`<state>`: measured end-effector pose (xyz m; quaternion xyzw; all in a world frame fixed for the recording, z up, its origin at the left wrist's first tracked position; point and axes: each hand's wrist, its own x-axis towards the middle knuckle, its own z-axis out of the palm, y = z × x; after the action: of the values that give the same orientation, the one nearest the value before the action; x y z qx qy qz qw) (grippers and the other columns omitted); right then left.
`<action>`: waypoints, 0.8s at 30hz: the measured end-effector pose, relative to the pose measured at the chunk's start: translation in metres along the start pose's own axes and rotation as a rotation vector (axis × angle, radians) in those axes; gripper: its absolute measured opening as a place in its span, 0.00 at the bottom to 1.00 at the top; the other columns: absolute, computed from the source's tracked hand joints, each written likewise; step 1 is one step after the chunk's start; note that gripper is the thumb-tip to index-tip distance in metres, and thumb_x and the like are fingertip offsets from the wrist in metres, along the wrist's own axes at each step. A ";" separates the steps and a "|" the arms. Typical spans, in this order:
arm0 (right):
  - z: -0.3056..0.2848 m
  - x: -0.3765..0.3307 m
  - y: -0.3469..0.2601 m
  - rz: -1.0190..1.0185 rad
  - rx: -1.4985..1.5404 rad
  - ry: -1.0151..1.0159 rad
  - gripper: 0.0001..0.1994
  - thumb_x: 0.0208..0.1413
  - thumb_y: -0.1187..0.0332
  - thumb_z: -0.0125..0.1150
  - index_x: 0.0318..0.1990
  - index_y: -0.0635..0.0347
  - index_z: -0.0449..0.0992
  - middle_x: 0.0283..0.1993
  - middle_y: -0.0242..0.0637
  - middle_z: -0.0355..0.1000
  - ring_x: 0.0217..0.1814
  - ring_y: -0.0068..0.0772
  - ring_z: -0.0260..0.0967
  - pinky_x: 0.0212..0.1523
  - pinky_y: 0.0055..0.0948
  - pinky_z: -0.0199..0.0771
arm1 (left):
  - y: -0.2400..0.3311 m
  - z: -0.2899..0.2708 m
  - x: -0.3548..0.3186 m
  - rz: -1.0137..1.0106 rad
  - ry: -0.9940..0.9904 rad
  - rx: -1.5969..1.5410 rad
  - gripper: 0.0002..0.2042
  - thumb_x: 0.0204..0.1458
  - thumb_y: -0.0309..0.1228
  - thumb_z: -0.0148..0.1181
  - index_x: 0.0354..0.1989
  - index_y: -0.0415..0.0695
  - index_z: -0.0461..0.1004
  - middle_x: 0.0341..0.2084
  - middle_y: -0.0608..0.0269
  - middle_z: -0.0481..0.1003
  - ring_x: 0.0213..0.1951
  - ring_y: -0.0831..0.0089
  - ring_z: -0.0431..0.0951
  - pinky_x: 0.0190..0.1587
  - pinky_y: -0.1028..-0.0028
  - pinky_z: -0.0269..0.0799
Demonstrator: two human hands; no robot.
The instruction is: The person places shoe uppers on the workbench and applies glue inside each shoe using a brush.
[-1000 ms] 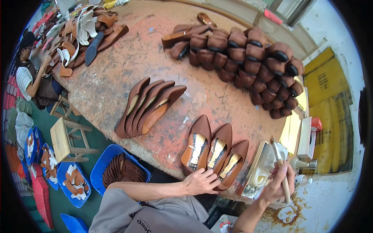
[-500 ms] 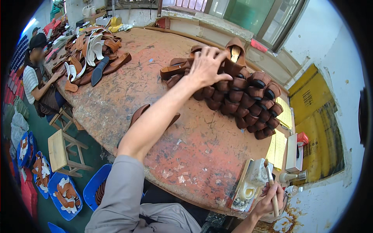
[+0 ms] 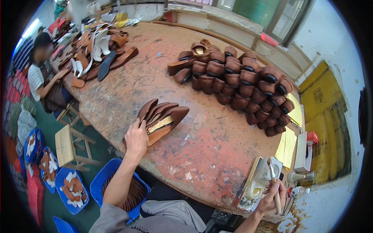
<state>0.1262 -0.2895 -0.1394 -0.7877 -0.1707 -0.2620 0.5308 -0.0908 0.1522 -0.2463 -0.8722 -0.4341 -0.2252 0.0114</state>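
My left hand [image 3: 136, 138] is at the near edge of the worktable, its fingers closed on the end of a brown shoe [image 3: 176, 116] in a small group standing close together. A gold-coloured lining shows inside this shoe; the fingertips are partly hidden. At the lower right, my right hand [image 3: 273, 193] grips the wooden handle of a brush [image 3: 273, 176], bristles upward. Beside the brush lies a tray [image 3: 246, 182] with a small cup of pale yellowish liquid [image 3: 255, 192]. A large stack of brown shoes [image 3: 244, 90] rises at the far right, heels mostly facing me.
Shoes and white and brown pieces [image 3: 103, 48] are heaped at the far left, where another person [image 3: 44, 79] sits. Yellow sheets [image 3: 286, 147], a white box [image 3: 303, 153] and bottles [image 3: 298, 191] line the right edge. Blue baskets [image 3: 93, 185] and a wooden stool [image 3: 65, 143] stand on the floor.
My left hand has come back from the stack to the shoe group near me. The shoe standing up by its thumb no longer shows there. My right hand still holds the brush.
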 end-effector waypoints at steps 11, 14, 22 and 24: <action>0.002 -0.002 -0.002 -0.055 -0.064 0.018 0.15 0.77 0.64 0.60 0.49 0.73 0.82 0.34 0.42 0.82 0.28 0.22 0.72 0.26 0.21 0.68 | 0.096 -0.019 0.021 0.290 0.141 -0.316 0.10 0.55 0.25 0.60 0.45 0.39 0.80 0.38 0.53 0.80 0.51 0.53 0.83 0.73 0.39 0.65; 0.001 -0.002 -0.007 -0.037 -0.065 0.010 0.16 0.77 0.64 0.60 0.49 0.73 0.82 0.34 0.41 0.82 0.27 0.21 0.70 0.27 0.20 0.67 | 0.140 -0.022 0.023 0.358 0.078 -0.245 0.12 0.54 0.26 0.62 0.46 0.37 0.82 0.38 0.52 0.81 0.56 0.49 0.80 0.74 0.39 0.62; 0.004 -0.012 -0.012 -0.003 -0.019 0.023 0.16 0.77 0.64 0.59 0.50 0.74 0.82 0.34 0.42 0.81 0.28 0.21 0.70 0.26 0.20 0.67 | 0.241 -0.024 -0.014 0.575 -0.418 -0.371 0.16 0.62 0.39 0.61 0.40 0.39 0.88 0.36 0.45 0.83 0.50 0.47 0.82 0.56 0.41 0.74; -0.001 -0.010 -0.012 -0.002 -0.036 0.038 0.16 0.77 0.64 0.59 0.50 0.74 0.82 0.35 0.43 0.81 0.28 0.21 0.70 0.26 0.20 0.67 | 0.223 -0.022 0.004 0.494 -0.220 -0.339 0.20 0.67 0.42 0.57 0.36 0.39 0.88 0.36 0.49 0.84 0.46 0.50 0.83 0.49 0.43 0.76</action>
<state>0.1115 -0.2859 -0.1360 -0.7917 -0.1567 -0.2807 0.5195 0.0729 0.0112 -0.1855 -0.9598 -0.1642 -0.1890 -0.1268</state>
